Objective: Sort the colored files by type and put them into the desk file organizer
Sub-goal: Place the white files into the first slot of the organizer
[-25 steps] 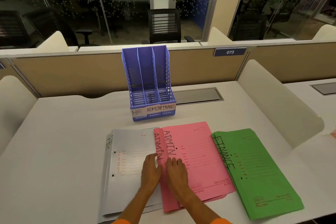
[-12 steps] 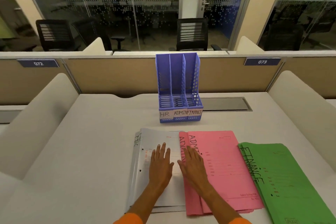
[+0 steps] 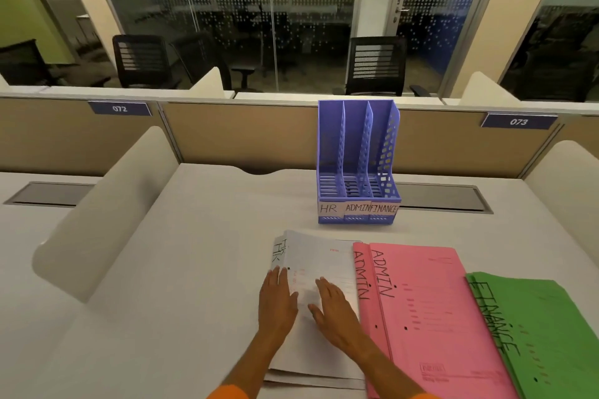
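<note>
As three piles lie (image 3: 418, 308), three slots (image 3: 356, 155).

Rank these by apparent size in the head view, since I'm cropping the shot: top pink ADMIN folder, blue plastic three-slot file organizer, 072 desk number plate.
1. Top pink ADMIN folder, nearest the camera, which inflates it.
2. Blue plastic three-slot file organizer, farther back, so the gap to the folder is unsure.
3. 072 desk number plate, clearly smallest.

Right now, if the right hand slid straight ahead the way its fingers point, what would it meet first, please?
The right hand points up and slightly left across the white HR files; past their far edge lies bare desk, probably left of the blue organizer.
</note>
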